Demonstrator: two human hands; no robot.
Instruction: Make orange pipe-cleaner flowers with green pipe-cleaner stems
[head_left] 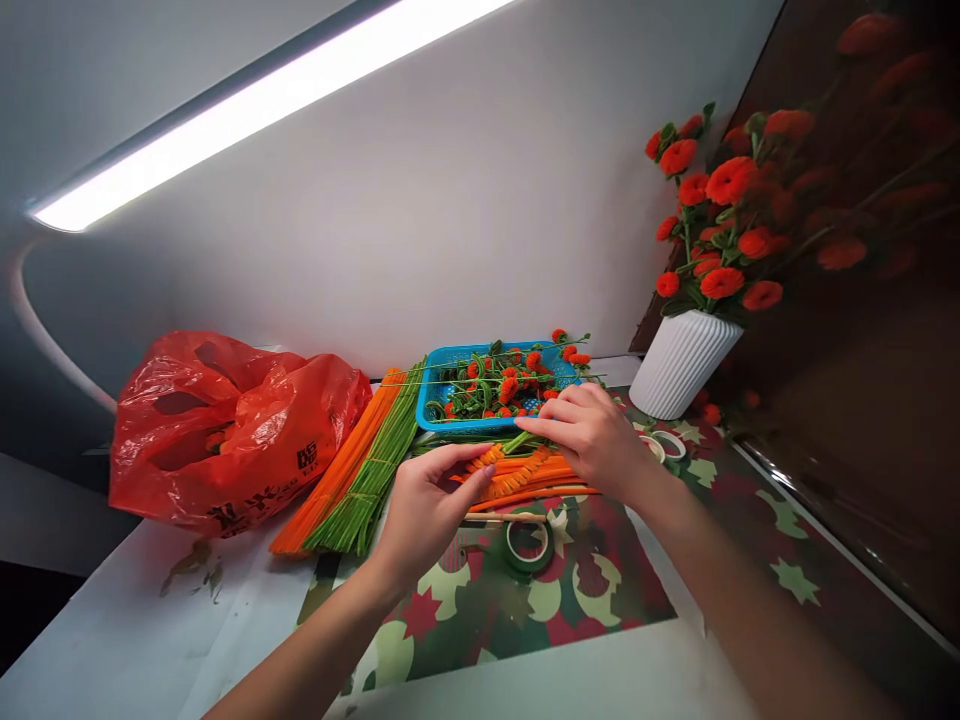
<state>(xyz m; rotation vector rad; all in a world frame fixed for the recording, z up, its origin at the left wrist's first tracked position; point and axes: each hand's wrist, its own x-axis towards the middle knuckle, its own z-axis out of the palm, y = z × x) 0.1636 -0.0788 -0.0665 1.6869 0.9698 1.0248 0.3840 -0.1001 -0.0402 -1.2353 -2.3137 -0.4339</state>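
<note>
My left hand (431,500) is closed, thumb and index finger pinching a looped orange pipe-cleaner strip (517,478) from its left side. Out of the strip's upper part a short green stem (516,443) runs toward my right hand (596,438). The right hand is bent over from the right, index finger reaching left above the stem. Its thumb is hidden, so I cannot make out what it grips. Beneath both hands lie loose orange pipe cleaners (551,472) and a thin wooden stick (506,517). A roll of green tape (550,550) rests just below.
Behind the hands stands a blue basket (421,415) of small orange flowers. Bundles of orange (337,465) and green pipe cleaners (386,465) lie left, beside a red plastic bag (225,440). A white vase (682,365) of flowers stands right, near more tape rolls (669,446). A lamp (262,110) hangs above.
</note>
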